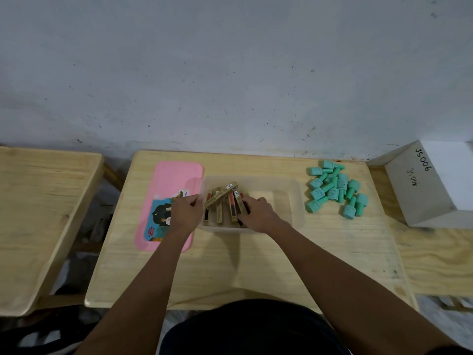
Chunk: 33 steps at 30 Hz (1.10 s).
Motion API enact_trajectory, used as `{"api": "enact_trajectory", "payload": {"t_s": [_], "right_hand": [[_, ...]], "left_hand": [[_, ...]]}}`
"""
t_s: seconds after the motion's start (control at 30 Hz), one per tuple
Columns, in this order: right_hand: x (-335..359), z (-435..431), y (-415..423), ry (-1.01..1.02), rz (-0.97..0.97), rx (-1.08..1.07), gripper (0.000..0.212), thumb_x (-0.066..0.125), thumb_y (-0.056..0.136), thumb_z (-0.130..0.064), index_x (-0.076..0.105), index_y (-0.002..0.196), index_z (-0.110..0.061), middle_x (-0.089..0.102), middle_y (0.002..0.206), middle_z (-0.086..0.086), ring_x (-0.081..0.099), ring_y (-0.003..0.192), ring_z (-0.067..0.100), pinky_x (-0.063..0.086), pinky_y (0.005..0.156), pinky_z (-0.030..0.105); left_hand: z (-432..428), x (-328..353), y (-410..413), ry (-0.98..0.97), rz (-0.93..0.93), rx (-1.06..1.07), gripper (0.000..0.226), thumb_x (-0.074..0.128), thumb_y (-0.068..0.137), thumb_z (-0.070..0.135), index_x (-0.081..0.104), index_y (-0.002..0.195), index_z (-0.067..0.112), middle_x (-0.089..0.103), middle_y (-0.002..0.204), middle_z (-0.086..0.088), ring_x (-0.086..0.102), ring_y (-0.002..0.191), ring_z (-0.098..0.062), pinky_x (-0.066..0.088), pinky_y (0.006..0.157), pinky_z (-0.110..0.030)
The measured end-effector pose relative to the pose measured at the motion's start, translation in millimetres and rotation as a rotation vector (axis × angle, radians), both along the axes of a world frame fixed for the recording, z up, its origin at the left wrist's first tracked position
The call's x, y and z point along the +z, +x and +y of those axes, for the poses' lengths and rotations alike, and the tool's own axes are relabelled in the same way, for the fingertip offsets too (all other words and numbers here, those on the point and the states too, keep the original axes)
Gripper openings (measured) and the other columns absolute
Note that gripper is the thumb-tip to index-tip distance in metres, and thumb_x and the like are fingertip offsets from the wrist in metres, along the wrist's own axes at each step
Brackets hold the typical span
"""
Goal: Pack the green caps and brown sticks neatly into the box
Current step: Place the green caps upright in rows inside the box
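Both hands work in the box's left end: left hand, fingers curled, grip unclear, at the low end of a slanted stick lying across the sticks, which run near-to-far; right hand clamps the rightmost ones; the caps lie heaped on the tabletop right of the box.

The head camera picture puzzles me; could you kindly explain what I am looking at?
There is no machine here: a camera worn on a person's head looks down at their two bare arms. On the wooden table stands a clear plastic box with brown sticks inside. The left hand and right hand each grip sticks there. The green caps lie heaped to the right, outside the box. A pink lid lies left of it, and a white carton marked JS006 sits far right.
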State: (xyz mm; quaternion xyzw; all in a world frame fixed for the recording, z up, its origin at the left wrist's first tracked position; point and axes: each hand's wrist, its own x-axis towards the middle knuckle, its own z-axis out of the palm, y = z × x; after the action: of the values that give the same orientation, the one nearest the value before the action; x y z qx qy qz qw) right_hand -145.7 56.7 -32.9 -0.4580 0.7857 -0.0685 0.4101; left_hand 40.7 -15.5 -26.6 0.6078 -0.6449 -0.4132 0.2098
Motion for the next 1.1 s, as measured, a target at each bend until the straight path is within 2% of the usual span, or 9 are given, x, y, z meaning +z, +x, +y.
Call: {"api": "enact_trajectory", "payload": {"t_s": [0.1,0.17,0.3,0.4,0.5,0.57,0.9,1.0,1.1], "right_hand": [[3.5,0.3,-3.1,0.0,-0.104,-0.013,0.069,0.059,0.072,-0.058,0.044,0.136,-0.039,0.046,0.13,0.012,0.056,0.108,0.032,0.05,0.093,0.045],[11.9,3.9,-4.9,-0.052,-0.133,-0.017,0.057,0.06,0.079,-0.049,0.051,0.134,-0.033,0.053,0.13,0.011,0.061,0.103,0.029,0.051,0.087,0.038],[19.8,20.1,-21.9,-0.178,-0.087,-0.112,0.036,0.056,0.091,-0.035,0.059,0.127,-0.027,0.062,0.123,-0.002,0.06,0.108,0.018,0.049,0.088,0.032],[27.9,41.6,-38.7,-0.311,0.007,-0.178,0.027,0.057,0.091,-0.034,0.064,0.117,-0.031,0.066,0.108,-0.011,0.062,0.089,0.007,0.049,0.077,0.026],[41.2,69.5,-60.0,-0.453,0.122,-0.305,0.021,0.056,0.092,-0.028,0.066,0.111,-0.033,0.063,0.094,-0.018,0.062,0.076,0.003,0.044,0.066,0.022],[44.5,88.5,-77.5,-0.475,0.174,-0.407,0.019,0.057,0.093,-0.028,0.068,0.108,-0.033,0.065,0.095,-0.016,0.063,0.079,0.005,0.047,0.069,0.026],[19.0,161.1,-161.3,-0.28,0.198,-0.721,0.024,0.058,0.091,-0.029,0.069,0.113,-0.026,0.069,0.11,-0.002,0.061,0.093,0.014,0.044,0.077,0.028],[10.2,165.2,-183.6,-0.214,0.168,-0.768,0.028,0.057,0.092,-0.028,0.067,0.117,-0.025,0.067,0.115,0.001,0.061,0.098,0.016,0.046,0.079,0.029],[3.3,163.2,-203.6,-0.15,0.159,-0.764,0.03,0.055,0.092,-0.03,0.065,0.12,-0.026,0.065,0.121,0.0,0.061,0.107,0.018,0.048,0.084,0.031]], "left_hand": [[1.6,3.2,-2.1,0.016,0.013,0.023,0.024,0.052,0.096,0.016,0.073,0.097,0.005,0.07,0.082,-0.024,0.059,0.068,-0.023,0.05,0.07,-0.031],[1.9,3.3,-2.4,0.03,0.005,0.035,0.027,0.052,0.096,0.016,0.071,0.103,-0.001,0.071,0.082,-0.022,0.062,0.071,-0.027,0.053,0.074,-0.034],[-1.1,0.9,-3.7,-0.022,-0.103,-0.001,0.025,0.049,0.096,0.018,0.069,0.087,0.006,0.07,0.082,-0.018,0.065,0.08,-0.032,0.055,0.082,-0.041],[2.1,1.7,-9.8,-0.057,-0.12,0.064,0.035,0.051,0.095,0.022,0.059,0.125,0.005,0.066,0.11,-0.014,0.061,0.102,-0.028,0.047,0.09,-0.035],[8.6,5.7,-21.5,-0.329,-0.209,0.07,0.037,0.053,0.092,0.026,0.058,0.125,0.009,0.061,0.117,-0.014,0.052,0.109,-0.031,0.044,0.089,-0.041],[13.8,13.1,-36.9,-0.468,-0.192,-0.012,0.031,0.054,0.091,0.025,0.063,0.118,0.011,0.061,0.114,-0.012,0.051,0.107,-0.03,0.044,0.085,-0.04],[64.7,26.7,-168.1,-0.563,0.094,-0.628,0.017,0.055,0.092,0.027,0.07,0.098,0.021,0.068,0.085,0.007,0.057,0.066,-0.01,0.05,0.06,-0.028],[78.6,23.9,-211.8,-0.511,0.028,-0.741,0.02,0.054,0.091,0.031,0.069,0.102,0.025,0.068,0.091,0.006,0.062,0.076,-0.014,0.051,0.064,-0.029],[85.5,15.8,-253.9,-0.253,-0.195,-0.804,0.038,0.052,0.09,0.037,0.06,0.124,0.022,0.057,0.127,0.0,0.058,0.111,-0.021,0.049,0.087,-0.032]]}}
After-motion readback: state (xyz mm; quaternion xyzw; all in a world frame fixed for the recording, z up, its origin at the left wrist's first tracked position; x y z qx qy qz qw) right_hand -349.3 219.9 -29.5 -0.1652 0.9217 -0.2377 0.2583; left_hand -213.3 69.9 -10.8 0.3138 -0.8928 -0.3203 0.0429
